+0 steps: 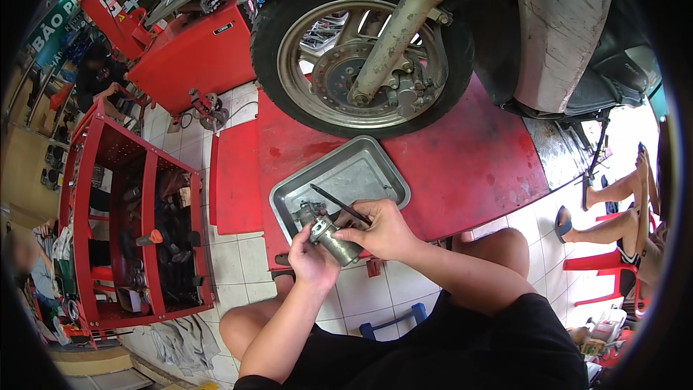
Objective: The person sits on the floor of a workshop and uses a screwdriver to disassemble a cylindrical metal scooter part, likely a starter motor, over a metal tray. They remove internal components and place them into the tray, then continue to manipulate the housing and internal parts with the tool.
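Note:
My left hand [315,261] is closed around the side of a grey metal part [337,245] with a cylindrical body and a more intricate end, much like a carburetor. Pinched in my right hand [390,231] is a thin black rod-shaped tool [330,198], slanting up to the left above the part. The right fingers also rest near the part's upper side. Both hands are over the near edge of a shallow metal tray [399,177], whose near side is partly hidden by them. The tool's exact kind is not clear.
The tray stands on a red platform [469,173], below a scooter's front wheel [267,50]. A red shelf rack [151,209] with tools is to the left, with a red cabinet [209,50] behind. At right, a person's legs [613,227] show beside red stools [595,266].

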`<state>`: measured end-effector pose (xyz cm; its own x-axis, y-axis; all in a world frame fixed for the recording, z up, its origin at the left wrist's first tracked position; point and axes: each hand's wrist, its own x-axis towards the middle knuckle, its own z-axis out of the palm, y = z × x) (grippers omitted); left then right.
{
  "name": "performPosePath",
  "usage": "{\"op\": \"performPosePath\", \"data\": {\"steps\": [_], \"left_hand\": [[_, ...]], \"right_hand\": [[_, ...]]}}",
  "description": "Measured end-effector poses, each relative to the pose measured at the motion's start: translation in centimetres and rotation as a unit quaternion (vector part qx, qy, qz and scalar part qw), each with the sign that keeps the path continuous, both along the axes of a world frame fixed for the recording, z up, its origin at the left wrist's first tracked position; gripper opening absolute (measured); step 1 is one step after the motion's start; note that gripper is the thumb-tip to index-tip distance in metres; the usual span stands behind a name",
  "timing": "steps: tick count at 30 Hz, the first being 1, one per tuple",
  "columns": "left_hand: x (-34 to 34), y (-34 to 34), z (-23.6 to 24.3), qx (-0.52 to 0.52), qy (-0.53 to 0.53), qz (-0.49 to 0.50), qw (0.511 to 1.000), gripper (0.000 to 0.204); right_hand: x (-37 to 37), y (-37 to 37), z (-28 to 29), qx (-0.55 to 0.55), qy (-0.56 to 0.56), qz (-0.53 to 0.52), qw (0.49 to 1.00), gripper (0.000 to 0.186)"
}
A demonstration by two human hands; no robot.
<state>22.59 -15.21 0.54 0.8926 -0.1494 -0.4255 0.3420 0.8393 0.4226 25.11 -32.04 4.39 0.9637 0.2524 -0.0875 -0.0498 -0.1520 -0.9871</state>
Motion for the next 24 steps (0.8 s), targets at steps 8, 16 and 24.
{"op": "performPosePath", "data": {"steps": [8, 16, 24], "left_hand": [[-0.3, -0.3, -0.3, -0.002, -0.043, -0.007, 0.999, 0.047], [-0.5, -0.5, -0.2, -0.004, -0.045, 0.000, 0.999, 0.049], [-0.7, -0.6, 0.0, -0.013, -0.019, 0.002, 1.000, 0.045]], "right_hand": [[-0.2, 0.3, -1.7, 0.039, 0.028, -0.033, 0.998, 0.020], [-0.9, 0.3, 0.2, -0.034, 0.016, -0.038, 0.999, 0.023], [-1.2, 0.4, 0.5, -0.172, -0.176, -0.055, 0.968, 0.022]]}}
